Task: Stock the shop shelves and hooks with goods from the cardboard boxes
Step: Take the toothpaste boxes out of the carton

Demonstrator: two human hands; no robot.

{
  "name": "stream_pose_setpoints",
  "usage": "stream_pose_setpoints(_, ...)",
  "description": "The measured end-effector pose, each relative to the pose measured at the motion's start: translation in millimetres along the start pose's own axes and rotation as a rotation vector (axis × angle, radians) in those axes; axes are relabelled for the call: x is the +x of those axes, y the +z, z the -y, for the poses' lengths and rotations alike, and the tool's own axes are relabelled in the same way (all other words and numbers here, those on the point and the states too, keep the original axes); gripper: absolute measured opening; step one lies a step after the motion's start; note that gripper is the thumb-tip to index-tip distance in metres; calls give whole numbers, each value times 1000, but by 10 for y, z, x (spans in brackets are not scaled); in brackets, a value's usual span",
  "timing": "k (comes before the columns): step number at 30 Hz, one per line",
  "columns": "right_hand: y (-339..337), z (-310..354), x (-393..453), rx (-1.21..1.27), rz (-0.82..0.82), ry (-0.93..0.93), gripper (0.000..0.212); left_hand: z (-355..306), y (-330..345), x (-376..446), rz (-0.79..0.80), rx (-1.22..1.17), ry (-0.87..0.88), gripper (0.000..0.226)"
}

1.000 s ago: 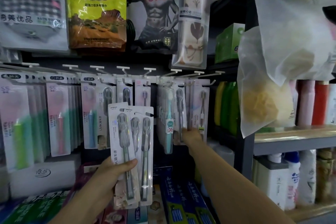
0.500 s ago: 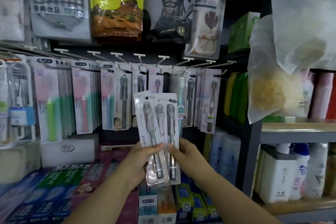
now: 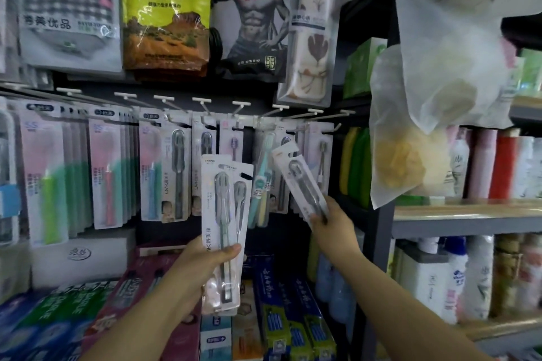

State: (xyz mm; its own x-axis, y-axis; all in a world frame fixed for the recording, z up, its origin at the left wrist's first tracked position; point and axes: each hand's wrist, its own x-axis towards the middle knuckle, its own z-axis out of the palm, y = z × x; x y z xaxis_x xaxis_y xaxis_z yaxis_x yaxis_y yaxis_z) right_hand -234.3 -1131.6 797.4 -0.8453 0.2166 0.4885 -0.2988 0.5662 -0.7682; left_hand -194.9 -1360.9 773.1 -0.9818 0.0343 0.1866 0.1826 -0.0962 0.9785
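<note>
Crowded hooks (image 3: 281,110) of toothbrush cards fill the wall ahead. My left hand (image 3: 202,267) grips two packs (image 3: 225,214) low down; my right hand (image 3: 333,221) pinches a single pack (image 3: 299,179), tilted toward the hooks. They look light, stiff and slippery, best held by the bottom edge.

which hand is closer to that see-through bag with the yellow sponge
Right. The right hand is just left of and below the sponge bag; the left hand is farther left and lower.

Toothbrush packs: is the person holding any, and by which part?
Yes. The left hand grips two overlapping toothbrush packs near their lower half, thumb across the front. The right hand pinches a single toothbrush pack by its bottom end, tilted toward the hooks.
</note>
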Motion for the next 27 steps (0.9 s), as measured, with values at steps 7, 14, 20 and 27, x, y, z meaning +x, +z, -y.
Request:
stream_pose_setpoints(7, 108, 26, 114, 100, -8, 25, 48, 27, -146, 20, -24, -7, 6, 25)
stream_pose_setpoints(14, 210, 351, 596, 155, -26, -1, 46, 48, -309, 44, -20, 2, 21, 36)
stream_pose_setpoints(20, 364, 376, 820, 196, -79, -9, 48, 37, -433, 58, -44, -58, 25, 46)
stream_pose_setpoints(27, 549, 282, 728, 253, -117, 68, 51, -5, -430, 26, -56, -78, 21, 25)
